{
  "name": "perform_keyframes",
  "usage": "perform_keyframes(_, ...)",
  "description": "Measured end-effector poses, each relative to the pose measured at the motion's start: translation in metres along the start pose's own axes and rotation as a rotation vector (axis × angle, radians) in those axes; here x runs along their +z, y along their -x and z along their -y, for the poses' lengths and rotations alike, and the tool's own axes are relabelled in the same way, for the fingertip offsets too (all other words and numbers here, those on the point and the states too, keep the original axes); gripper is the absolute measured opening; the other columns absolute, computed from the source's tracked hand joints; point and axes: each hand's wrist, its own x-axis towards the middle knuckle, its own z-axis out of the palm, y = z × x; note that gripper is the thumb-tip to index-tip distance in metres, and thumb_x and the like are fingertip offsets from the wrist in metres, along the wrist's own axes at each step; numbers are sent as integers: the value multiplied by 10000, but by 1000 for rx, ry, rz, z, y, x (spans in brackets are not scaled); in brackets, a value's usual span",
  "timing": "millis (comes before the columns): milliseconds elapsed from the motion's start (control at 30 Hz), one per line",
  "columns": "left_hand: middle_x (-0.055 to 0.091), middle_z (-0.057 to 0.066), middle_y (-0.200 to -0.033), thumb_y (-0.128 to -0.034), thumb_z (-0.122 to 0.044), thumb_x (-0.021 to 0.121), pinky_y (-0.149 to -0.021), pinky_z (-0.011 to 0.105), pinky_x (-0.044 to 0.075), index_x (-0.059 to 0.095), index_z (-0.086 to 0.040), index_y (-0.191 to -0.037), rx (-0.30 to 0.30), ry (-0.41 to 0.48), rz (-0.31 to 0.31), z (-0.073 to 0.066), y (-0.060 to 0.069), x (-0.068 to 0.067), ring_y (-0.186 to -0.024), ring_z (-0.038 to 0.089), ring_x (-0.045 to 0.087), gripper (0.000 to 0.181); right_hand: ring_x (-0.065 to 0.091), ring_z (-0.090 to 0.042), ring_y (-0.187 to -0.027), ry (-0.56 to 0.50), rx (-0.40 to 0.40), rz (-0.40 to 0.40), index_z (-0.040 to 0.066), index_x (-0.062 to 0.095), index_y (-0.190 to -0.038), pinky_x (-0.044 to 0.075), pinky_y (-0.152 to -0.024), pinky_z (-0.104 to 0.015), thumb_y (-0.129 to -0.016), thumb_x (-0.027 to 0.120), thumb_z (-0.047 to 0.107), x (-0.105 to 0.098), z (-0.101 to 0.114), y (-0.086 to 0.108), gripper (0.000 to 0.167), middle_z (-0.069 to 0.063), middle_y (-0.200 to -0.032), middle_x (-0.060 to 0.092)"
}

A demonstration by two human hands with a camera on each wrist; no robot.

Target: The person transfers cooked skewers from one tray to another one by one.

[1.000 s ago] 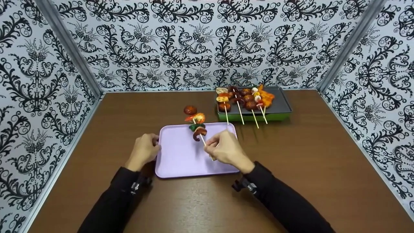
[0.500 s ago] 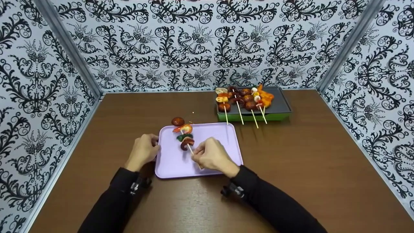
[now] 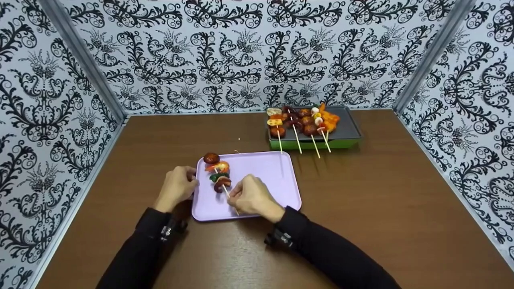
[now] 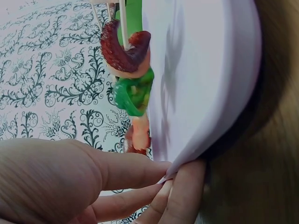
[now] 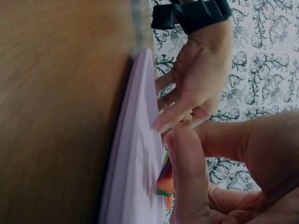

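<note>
- Patterned walls [image 3: 241, 56], printed with black scrolls on white, are set behind the lilac tray [image 3: 265, 168] and well out to both sides of it.
- The brown table [image 3: 373, 204] is spread beneath and all around the tray.
- The arms are covered by black sleeves [image 3: 333, 249], reaching in from the near side of the tray.
- The tray itself is laid flat on the table, its bare surface exposed over the right half.
- A green grill [image 3: 317, 143] with a dark top is placed beyond the tray, to its right. Several loaded skewers [image 3: 296, 134] are rested on it, sticks pointing toward the tray's side.
- The held skewer [image 3: 221, 180] is kept slanted over the tray's left part, its shadow cast below; whether its far end is touching the rim cannot be told.
- The right hand [image 3: 253, 196] is held over the tray's near part, the stick pinched between thumb and fingers.
- The tray's left edge is pinched by the left hand [image 3: 178, 185], thumb on top.
- On the skewer, a round brown piece [image 3: 211, 158] is carried above the tray's far left corner, followed by red-yellow, green and curled brown pieces.
</note>
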Motion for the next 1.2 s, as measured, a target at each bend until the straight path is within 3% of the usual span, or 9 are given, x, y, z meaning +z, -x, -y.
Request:
perform_keyframes(167, 721, 184, -1102, -915, -116, 626, -590, 280, 645, 670, -12, -1298, 7, -4, -1, -1, -1, -1, -875, 261, 723, 399, 646, -84, -621, -1, 6, 17, 214, 794, -736, 567, -656, -237, -751, 838, 221, 9, 3, -2, 47, 98, -664, 730)
perform_keyframes(400, 737, 144, -1025, -923, -126, 646, -722, 330, 629, 696, -21, -1262, 59, -62, -7, -1, 0, -4, -887, 251, 699, 358, 629, -48, -568, -14, -16, 15, 208, 784, -695, 543, -600, -204, -758, 836, 211, 18, 10, -3, 82, 107, -633, 716)
perform_keyframes(600, 681, 185, -1088, -951, -79, 618, -619, 312, 663, 634, -3, -1340, -12, 78, 91, -1, 0, -7, -840, 239, 736, 396, 680, -97, -498, -250, 67, 116, 109, 779, -768, 626, -526, -270, -813, 832, 115, 25, 18, 0, 70, 20, -650, 736)
perform_keyframes(767, 664, 205, -1146, -964, -42, 604, -648, 325, 672, 612, -13, -1369, -64, 184, 137, -2, 1, -8, -872, 252, 730, 406, 717, -169, -531, -436, 119, 160, 47, 761, -795, 640, -523, -318, -813, 826, 53, 31, 21, 1, 67, -73, -685, 744)
perform_keyframes(1067, 670, 230, -1164, -961, -18, 605, -678, 351, 678, 605, -2, -1372, -68, 229, 152, -1, 1, -9, -846, 252, 734, 411, 753, -178, -613, -495, 66, 232, 50, 776, -803, 657, -591, -300, -803, 853, 79, 37, 20, -1, 82, -82, -709, 758)
perform_keyframes(1200, 672, 217, -1148, -960, -22, 614, -669, 342, 676, 607, 0, -1366, -74, 227, 152, -1, 0, -8, -821, 241, 735, 407, 753, -176, -611, -474, 9, 273, 39, 792, -842, 660, -597, -316, -827, 839, 92, 34, 18, 0, 73, -95, -711, 768)
